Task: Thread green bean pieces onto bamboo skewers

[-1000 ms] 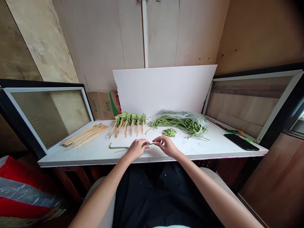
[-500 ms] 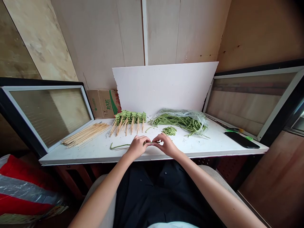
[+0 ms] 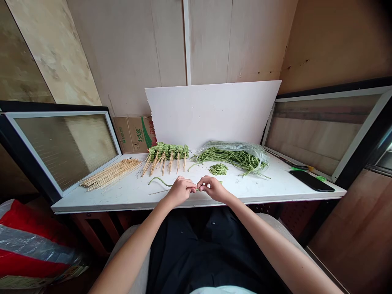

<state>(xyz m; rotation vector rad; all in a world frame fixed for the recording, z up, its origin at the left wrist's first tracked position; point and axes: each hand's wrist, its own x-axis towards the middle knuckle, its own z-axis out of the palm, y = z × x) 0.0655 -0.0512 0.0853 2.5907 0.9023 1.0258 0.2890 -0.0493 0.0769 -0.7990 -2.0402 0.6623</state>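
Note:
A long green bean (image 3: 160, 180) trails leftward over the white table from my left hand (image 3: 181, 191), whose fingers are closed on it. Right beside it, my right hand (image 3: 211, 188) pinches the bean's other end, with a bit of green showing between the fingertips. A thin skewer (image 3: 157, 192) lies on the table left of my left hand. Beyond my hands is a small heap of short bean tips (image 3: 218, 169). Behind and to the left stand stacked skewers threaded with bean pieces (image 3: 168, 150). Long beans (image 3: 232, 157) fill a clear plastic bag at the back right.
Loose bamboo skewers (image 3: 112, 173) lie in a pile at the left of the table (image 3: 245, 190). A black phone (image 3: 311, 180) rests at the right end. A cardboard box (image 3: 134, 132) and a white board (image 3: 214, 114) stand at the back. Framed panels flank both sides.
The bean's trailing end has shifted right and lifted into more of a curve. My hands remain close together, their fingers regripped slightly, and the thin skewer on the table shows more plainly.

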